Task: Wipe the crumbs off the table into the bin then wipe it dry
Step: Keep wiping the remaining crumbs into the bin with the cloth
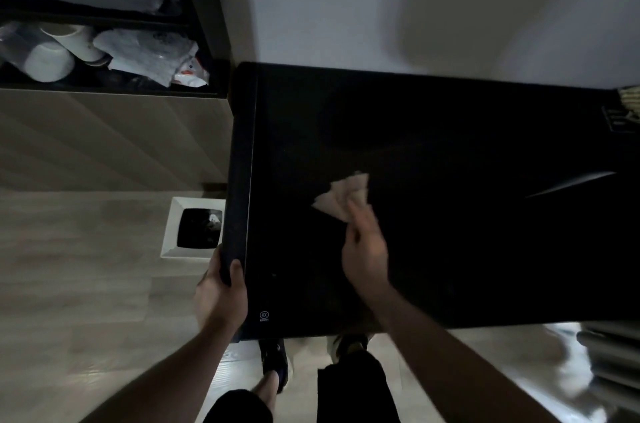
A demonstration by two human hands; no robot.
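Note:
A glossy black table [450, 249] fills the middle and right of the head view. My right hand [363, 249] holds a crumpled pale tissue [341, 196] against the tabletop, left of its centre. My left hand [221, 291] grips the table's left edge near the front corner, thumb on top. A white square bin [173, 232] with a dark liner stands on the floor just left of the table, beside my left hand. Crumbs are too dark to make out.
A dark shelf unit [104, 90] at the upper left holds white paper rolls [48, 59] and plastic bags. A pale wall runs behind the table. My feet [275, 363] stand on the light wood floor at the table's front edge. A radiator-like object [609, 370] sits at the lower right.

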